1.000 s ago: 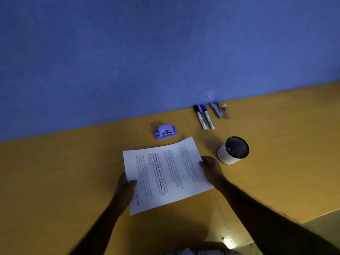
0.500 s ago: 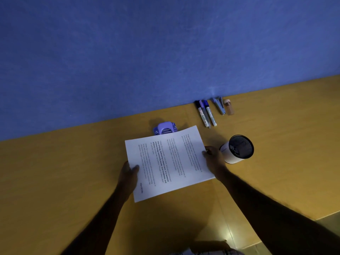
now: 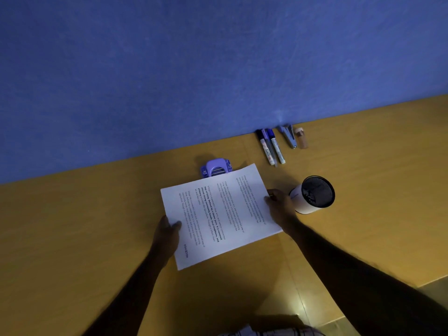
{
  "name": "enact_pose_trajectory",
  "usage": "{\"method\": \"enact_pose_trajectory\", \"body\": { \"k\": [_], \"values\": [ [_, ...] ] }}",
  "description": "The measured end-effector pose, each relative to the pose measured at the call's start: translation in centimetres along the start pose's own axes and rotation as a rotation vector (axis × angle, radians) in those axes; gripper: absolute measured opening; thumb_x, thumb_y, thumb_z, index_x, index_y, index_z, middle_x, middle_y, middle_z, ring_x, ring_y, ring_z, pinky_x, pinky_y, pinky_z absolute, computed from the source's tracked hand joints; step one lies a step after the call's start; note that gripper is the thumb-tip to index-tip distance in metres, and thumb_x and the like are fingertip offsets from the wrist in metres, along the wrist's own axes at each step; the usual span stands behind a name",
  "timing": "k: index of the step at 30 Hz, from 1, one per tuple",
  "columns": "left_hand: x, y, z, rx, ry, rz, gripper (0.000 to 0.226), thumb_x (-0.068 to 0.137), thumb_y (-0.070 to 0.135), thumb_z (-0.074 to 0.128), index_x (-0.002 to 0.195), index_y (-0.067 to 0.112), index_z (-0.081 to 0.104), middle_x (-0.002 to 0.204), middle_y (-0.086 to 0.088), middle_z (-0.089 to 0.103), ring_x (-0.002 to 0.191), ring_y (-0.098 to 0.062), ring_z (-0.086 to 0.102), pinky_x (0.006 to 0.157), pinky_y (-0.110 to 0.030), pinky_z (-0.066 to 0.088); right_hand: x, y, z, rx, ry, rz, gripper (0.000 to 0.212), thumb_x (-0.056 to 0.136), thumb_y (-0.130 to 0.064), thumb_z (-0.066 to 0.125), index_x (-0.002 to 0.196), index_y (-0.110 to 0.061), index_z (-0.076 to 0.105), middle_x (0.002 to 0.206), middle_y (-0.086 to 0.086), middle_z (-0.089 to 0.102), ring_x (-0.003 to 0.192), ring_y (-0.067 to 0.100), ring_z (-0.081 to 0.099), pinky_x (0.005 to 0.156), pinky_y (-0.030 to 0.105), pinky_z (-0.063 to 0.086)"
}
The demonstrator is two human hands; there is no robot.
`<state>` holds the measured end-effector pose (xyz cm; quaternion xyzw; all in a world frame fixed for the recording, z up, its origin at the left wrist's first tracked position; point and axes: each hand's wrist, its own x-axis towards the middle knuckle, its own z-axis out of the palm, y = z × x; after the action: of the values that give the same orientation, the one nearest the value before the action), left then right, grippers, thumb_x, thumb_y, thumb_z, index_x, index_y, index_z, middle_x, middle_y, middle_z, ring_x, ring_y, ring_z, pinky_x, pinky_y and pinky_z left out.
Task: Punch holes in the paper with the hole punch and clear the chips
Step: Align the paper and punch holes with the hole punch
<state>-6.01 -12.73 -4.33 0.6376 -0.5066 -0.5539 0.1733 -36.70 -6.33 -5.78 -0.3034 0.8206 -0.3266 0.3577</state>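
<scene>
The paper, a printed sheet or thin stack, is held flat over the counter with its far edge brought up to the purple hole punch, which sits by the blue wall. The left hand is pinched on the paper's left edge, thumb on top. The right hand is clamped on the right edge, thumb over the sheet and fingers curled under. The far edge appears to reach the punch's slot, but whether it is actually inside cannot be told in this dim view.

The step in hand is judged to be feeding the paper into the punch. To do it well, the edge should be kept square to the slot and pushed until it is stopped at the back; the sheet should be centred on the punch so the holes land evenly. One hand should be left on the paper while the lever is pressed by the other. A white mesh-topped cup stands just beside the right hand and should not be knocked. Two markers and a stapler lie well clear.
</scene>
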Motion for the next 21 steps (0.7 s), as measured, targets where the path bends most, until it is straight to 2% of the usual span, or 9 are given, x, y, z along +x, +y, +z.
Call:
{"method": "enact_pose_trajectory", "body": {
  "k": [5, 10, 12, 16, 19, 21],
  "values": [
    [-0.3, 0.0, -0.2, 0.017, -0.011, -0.044, 0.022, 0.097, 0.004, 0.05, 0.119, 0.006, 0.053, 0.106, -0.015, 0.064, 0.094, -0.031, 0.063, 0.071, -0.034, 0.049, -0.1, -0.2, -0.1, 0.0, 0.0, -0.007, 0.018, 0.096, -0.012, 0.052, 0.11, -0.011, 0.064, 0.095, 0.002, 0.066, 0.08, 0.015, 0.064, 0.064, 0.026, 0.049],
    [-0.4, 0.2, -0.3, 0.038, 0.0, -0.07, 0.024, 0.096, 0.002, 0.049, 0.119, 0.007, 0.054, 0.105, -0.011, 0.063, 0.093, -0.026, 0.061, 0.069, -0.033, 0.047, -0.3, -0.4, -0.1, -0.004, -0.002, -0.027, 0.02, 0.096, -0.01, 0.053, 0.111, -0.009, 0.066, 0.095, 0.0, 0.066, 0.084, 0.019, 0.065, 0.075, 0.033, 0.054],
    [-0.4, 0.3, -0.3, 0.028, 0.002, -0.08, 0.024, 0.095, 0.002, 0.049, 0.118, 0.007, 0.054, 0.106, -0.011, 0.063, 0.095, -0.027, 0.061, 0.071, -0.034, 0.047, -0.3, -0.5, -0.1, 0.0, -0.003, -0.023, 0.019, 0.096, -0.011, 0.053, 0.109, -0.011, 0.066, 0.093, -0.001, 0.066, 0.082, 0.017, 0.064, 0.071, 0.031, 0.052],
    [-0.6, 0.7, -0.5, 0.005, -0.001, -0.064, 0.018, 0.096, 0.003, 0.05, 0.11, 0.013, 0.054, 0.094, -0.003, 0.064, 0.086, -0.021, 0.063, 0.063, -0.029, 0.046, -0.4, -0.7, -0.1, 0.04, -0.023, 0.001, 0.013, 0.097, -0.013, 0.052, 0.103, -0.018, 0.063, 0.086, -0.005, 0.064, 0.073, 0.007, 0.063, 0.057, 0.023, 0.046],
    [-0.7, 1.2, -0.6, 0.008, -0.003, -0.041, 0.017, 0.096, 0.006, 0.051, 0.098, 0.022, 0.055, 0.089, -0.001, 0.066, 0.079, -0.016, 0.066, 0.058, -0.025, 0.047, -0.3, -0.9, -0.2, 0.068, -0.026, 0.022, 0.014, 0.097, -0.011, 0.051, 0.102, -0.017, 0.062, 0.084, -0.007, 0.063, 0.073, 0.006, 0.062, 0.055, 0.019, 0.044],
    [-0.5, 1.6, -0.6, 0.005, 0.005, -0.039, 0.015, 0.096, 0.008, 0.052, 0.098, 0.022, 0.055, 0.09, -0.002, 0.066, 0.076, -0.014, 0.066, 0.056, -0.023, 0.047, -0.2, -0.9, -0.2, 0.091, -0.03, 0.041, 0.017, 0.098, -0.011, 0.05, 0.108, -0.013, 0.064, 0.089, -0.004, 0.064, 0.076, 0.008, 0.062, 0.058, 0.021, 0.046]
  ]
}}
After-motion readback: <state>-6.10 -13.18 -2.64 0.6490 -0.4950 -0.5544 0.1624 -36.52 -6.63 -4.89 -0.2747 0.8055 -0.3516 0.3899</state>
